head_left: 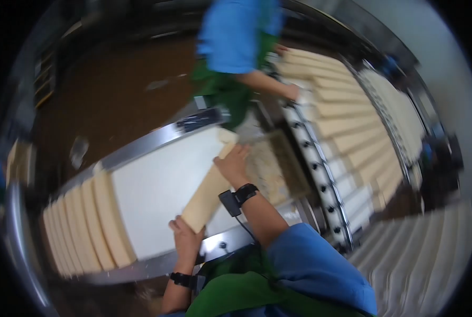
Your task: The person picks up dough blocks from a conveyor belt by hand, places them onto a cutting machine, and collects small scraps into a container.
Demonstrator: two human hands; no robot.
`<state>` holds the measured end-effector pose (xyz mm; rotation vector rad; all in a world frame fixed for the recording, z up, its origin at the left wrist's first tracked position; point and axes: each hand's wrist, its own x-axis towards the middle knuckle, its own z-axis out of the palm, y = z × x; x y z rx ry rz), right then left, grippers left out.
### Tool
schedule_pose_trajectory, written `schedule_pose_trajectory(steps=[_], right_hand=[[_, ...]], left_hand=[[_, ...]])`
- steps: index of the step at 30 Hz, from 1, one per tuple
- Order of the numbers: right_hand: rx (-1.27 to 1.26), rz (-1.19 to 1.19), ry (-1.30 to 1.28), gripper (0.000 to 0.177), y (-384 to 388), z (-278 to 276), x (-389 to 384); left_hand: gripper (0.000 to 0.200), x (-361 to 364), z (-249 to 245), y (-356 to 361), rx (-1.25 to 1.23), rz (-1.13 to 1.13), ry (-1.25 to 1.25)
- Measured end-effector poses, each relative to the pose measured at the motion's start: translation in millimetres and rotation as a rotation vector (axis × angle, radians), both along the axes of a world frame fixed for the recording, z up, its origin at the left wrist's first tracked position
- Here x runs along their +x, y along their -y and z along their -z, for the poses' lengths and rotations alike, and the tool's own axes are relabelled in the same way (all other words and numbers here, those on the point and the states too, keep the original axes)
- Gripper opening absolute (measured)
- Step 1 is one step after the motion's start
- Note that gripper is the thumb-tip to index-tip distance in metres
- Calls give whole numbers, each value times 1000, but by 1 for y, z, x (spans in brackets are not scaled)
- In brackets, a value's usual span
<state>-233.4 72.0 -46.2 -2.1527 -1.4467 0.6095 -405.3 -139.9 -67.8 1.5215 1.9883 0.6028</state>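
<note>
My left hand (184, 236) grips the near end of a long pale slab (209, 186). My right hand (232, 164) holds the slab's far end, so both hands carry it just above a white tray surface (162, 185). A black band sits on each wrist, and a small black device hangs by the right wrist. Several similar pale slabs (88, 224) lie side by side at the tray's left end.
The tray has a metal rim (156, 138). To the right runs a conveyor (347, 132) carrying several pale slabs. Another person in a blue shirt and green apron (236, 47) stands beyond, one hand (291, 92) on the conveyor slabs. Brown floor lies at left.
</note>
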Motion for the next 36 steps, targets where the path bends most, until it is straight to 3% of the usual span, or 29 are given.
schedule_pose_trajectory(steps=[1,6,8,12,13,15,17,19,20,22,26,28,29,30,32,36], right_hand=[[37,76,-54,90,8,0,29],[311,366,-125,82,78,-35,211],[409,490,-93,79,118,-47,290],[183,792,20,74,196,-72,428],[163,767,41,68,212,-77,456],[20,697,127,66,233,-68,508],[-56,644,137,64,241,-62,546],[-230,424,214,56,233,-54,579],[-228,425,209,56,233,-46,589],[-106,626,486,55,228,-42,590],[-6,715,685,52,228,-29,584],[156,560,559,47,234,-33,562],[242,382,376,45,241,-33,553],[322,199,190,43,249,-34,543],[357,-87,71,46,262,-47,508],[124,-192,256,57,279,-70,453]], left_hand=[[81,17,-4,-5,116,-28,-23],[75,126,-51,-35,238,151,105],[76,173,-81,-40,316,420,95],[76,254,-117,-37,447,961,236],[76,274,-122,-34,446,970,233],[73,311,-128,-27,401,1273,313],[70,341,-119,-19,303,1340,372],[59,369,-116,-15,196,1390,450],[59,383,-114,-16,196,1392,445],[52,414,-104,-22,135,1353,562],[51,470,-68,-30,186,1369,615],[52,484,-66,-33,29,1270,669],[55,485,-68,-33,-33,1243,686],[55,484,-66,-34,-32,1232,683],[58,472,-61,-39,82,1208,660],[62,429,-55,-63,151,1099,679]])
